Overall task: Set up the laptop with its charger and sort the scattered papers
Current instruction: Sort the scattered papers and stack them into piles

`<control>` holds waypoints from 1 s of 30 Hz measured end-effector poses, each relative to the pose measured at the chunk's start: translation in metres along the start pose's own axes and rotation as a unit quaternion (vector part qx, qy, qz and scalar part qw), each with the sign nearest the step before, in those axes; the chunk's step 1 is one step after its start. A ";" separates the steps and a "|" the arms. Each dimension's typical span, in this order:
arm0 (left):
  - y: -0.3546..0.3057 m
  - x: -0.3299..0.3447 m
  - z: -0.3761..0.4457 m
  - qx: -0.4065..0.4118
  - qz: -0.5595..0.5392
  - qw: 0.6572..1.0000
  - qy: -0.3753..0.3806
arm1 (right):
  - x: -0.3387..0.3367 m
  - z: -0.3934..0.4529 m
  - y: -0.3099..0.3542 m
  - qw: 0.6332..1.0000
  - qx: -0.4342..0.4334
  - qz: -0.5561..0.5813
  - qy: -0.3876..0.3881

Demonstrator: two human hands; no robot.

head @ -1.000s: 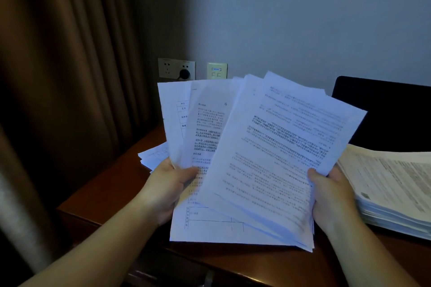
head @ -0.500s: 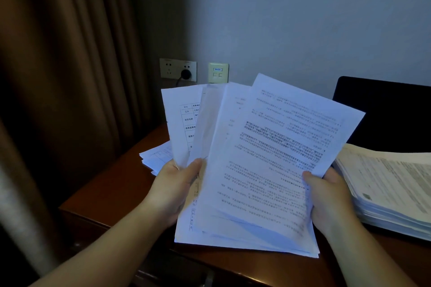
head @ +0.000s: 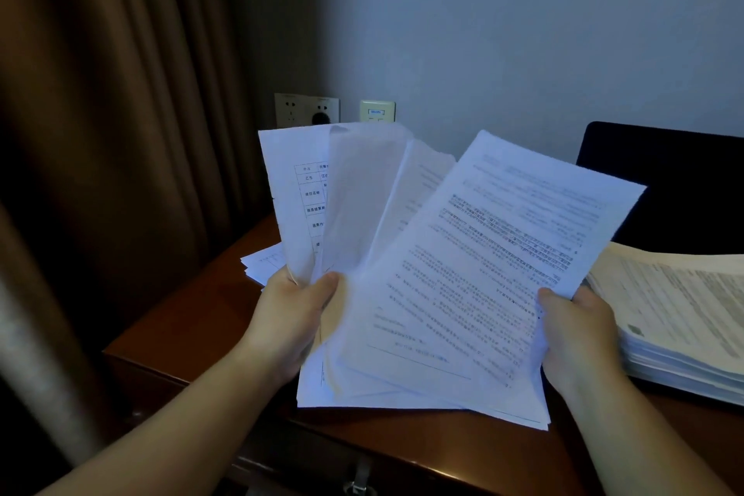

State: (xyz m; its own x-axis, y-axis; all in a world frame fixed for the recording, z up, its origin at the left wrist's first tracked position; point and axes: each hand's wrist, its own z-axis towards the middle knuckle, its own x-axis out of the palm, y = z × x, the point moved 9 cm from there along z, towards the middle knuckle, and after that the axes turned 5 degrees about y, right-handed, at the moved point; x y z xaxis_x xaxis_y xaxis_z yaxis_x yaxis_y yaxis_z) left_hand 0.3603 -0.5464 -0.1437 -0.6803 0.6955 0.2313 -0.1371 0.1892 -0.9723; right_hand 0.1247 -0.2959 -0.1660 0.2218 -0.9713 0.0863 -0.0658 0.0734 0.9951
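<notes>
Both hands are clamped on paper right now. Left hand (head: 288, 318) pinches a few fanned-out sheets (head: 318, 189) by their bottom corner, thumb on top, and those stand nearly upright, leaning toward 11 o'clock. Right hand (head: 579, 334) grips the right edge of a printed bundle (head: 475, 274), thumb over the front page, with the top corner tilted toward 1 o'clock. The two sets overlap at the bottom but splay apart at the top, all held above the wooden desk (head: 193, 318).

So I'd say this is the paper-sorting part, mid-shuffle, splitting one handful into groups. A few loose sheets (head: 261, 264) lie on the desk at about 9 o'clock from the held stuff, and a thick stack (head: 676, 318) sits at 3 o'clock. Dark slab (head: 664, 185) behind it at 2 o'clock is probably the laptop, hard to tell in this light. Something is plugged into the wall outlet (head: 306, 110) at 12 o'clock, maybe the charger.

Next move, my guess: square the edges together or drop one group onto a pile. Needs a loose enough pinch that the thin sheets don't crease or slide out.
</notes>
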 end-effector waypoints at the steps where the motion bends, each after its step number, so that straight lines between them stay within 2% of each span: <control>1: 0.001 0.001 0.000 -0.003 -0.001 1.000 0.001 | 0.004 0.000 -0.002 1.000 0.009 0.010 0.018; 5: 0.007 0.002 0.000 -0.014 -0.002 1.000 0.009 | 0.019 -0.002 -0.004 0.995 0.016 0.025 0.093; 9: 0.010 0.003 -0.001 -0.015 -0.014 1.000 0.012 | 0.023 -0.004 -0.003 0.992 0.006 0.000 0.125; 12: 0.010 0.001 0.001 -0.015 -0.025 1.000 0.006 | 0.022 -0.002 -0.004 0.994 0.005 0.001 0.114; 20: 0.018 -0.005 0.004 -0.027 -0.044 0.999 -0.018 | 0.008 0.005 0.001 1.000 -0.007 0.000 0.025; 24: 0.019 -0.003 0.002 -0.028 -0.059 0.998 -0.015 | 0.013 0.008 0.002 0.998 0.018 0.062 0.026; 30: 0.019 -0.003 0.002 -0.032 -0.067 0.997 -0.003 | 0.016 0.013 0.026 0.999 -0.021 0.006 0.038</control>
State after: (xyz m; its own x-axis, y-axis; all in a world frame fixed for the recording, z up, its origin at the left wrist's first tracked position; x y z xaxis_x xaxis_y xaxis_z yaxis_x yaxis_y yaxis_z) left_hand 0.3580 -0.5463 -0.1627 -0.6635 0.6568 0.3584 -0.1815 0.3233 -0.9287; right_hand 0.1137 -0.3130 -0.1388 0.2937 -0.9508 0.0991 -0.0288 0.0948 0.9951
